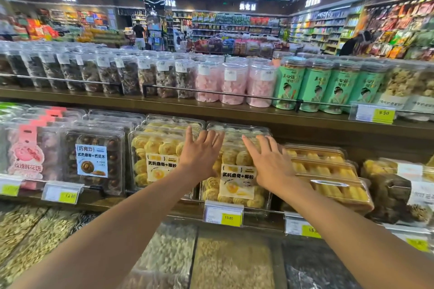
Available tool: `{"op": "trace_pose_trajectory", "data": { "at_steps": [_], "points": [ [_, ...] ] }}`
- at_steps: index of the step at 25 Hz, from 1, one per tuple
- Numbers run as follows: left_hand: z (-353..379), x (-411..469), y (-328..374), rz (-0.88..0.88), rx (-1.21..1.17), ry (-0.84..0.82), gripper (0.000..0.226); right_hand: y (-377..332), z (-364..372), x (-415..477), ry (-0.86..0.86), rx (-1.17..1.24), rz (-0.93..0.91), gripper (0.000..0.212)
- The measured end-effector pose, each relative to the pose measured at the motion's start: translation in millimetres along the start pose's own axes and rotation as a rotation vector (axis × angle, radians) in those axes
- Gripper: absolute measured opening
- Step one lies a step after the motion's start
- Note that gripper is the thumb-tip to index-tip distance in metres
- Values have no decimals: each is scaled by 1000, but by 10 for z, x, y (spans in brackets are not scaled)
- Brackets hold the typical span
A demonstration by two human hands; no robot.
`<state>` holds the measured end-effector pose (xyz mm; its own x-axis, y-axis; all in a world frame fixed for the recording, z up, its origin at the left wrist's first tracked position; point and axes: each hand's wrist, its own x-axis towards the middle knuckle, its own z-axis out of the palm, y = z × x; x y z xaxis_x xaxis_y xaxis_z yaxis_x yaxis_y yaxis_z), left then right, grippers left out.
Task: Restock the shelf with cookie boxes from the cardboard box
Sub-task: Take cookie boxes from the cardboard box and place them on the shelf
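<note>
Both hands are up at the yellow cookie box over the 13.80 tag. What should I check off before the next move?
1. The left hand is open, fingers straight, at the upper left edge of the cookie box: ok.
2. The right hand is open, laid across its upper right side: ok.
3. The box stands with its label facing out: ok.
4. The box lines up above the price tag reading 13.80: ok.
5. Room behind it for more boxes: cannot tell, hidden by the front row.
6. The cardboard box with remaining stock is within reach: cannot tell, not in view.
</note>
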<state>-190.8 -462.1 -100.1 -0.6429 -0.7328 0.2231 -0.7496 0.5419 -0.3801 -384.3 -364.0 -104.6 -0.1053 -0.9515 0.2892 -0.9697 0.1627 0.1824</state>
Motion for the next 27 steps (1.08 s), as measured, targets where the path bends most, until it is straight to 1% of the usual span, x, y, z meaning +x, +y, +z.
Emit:
{"op": "trace_pose_trajectory", "data": {
  "at_steps": [4, 7, 8, 9, 10, 11, 12, 13, 14, 15, 16, 17, 18, 19, 21, 24, 27],
  "points": [
    [-16, 17, 9, -22, 11, 16, 132, -11, 30, -4, 40, 4, 0, 122],
    [-13, -51, -18, 11, 7, -12, 132, -1, 40, -8, -7, 35, 1, 125],
    [14, -117, -17, 34, -3, 49, 127, 9, 50, -24, -20, 35, 2, 128],
    [56, -217, -1, 71, -36, 146, 114, 21, 53, -53, -21, 26, 2, 130],
    [139, -321, 32, 127, -81, 248, 92, 26, 61, -96, 5, 3, -5, 131],
    [228, -422, 79, 185, -132, 299, 66, 16, 65, -158, 58, -20, -21, 128],
    [328, -504, 117, 202, -219, 251, 42, -7, 89, -229, 130, -24, -49, 119],
    [389, -567, 146, 165, -330, 151, 26, -54, 112, -310, 205, 2, -88, 105],
    [426, -607, 185, 121, -408, 29, 21, -115, 160, -405, 257, 37, -131, 85],
    [464, -612, 224, 98, -449, -41, 21, -178, 217, -497, 253, 79, -172, 64],
    [493, -600, 243, 82, -463, -60, 23, -236, 271, -572, 186, 130, -183, 47],
    [498, -593, 256, 73, -455, -69, 24, -289, 324, -642, 72, 175, -160, 40],
    [500, -589, 266, 68, -435, -81, 25, -329, 389, -700, -33, 196, -126, 41],
    [518, -585, 279, 74, -425, -83, 23, -350, 462, -744, -88, 204, -100, 44],
    [562, -587, 291, 77, -433, -107, 18, -378, 553, -782, -121, 188, -54, 40],
    [601, -584, 315, 68, -420, -127, 23, -424, 593, -758, -161, 191, -33, 39],
    [631, -591, 344, 59, -474, -94, 24, -436, 626, -714, -186, 192, -11, 41]
  ]
}}
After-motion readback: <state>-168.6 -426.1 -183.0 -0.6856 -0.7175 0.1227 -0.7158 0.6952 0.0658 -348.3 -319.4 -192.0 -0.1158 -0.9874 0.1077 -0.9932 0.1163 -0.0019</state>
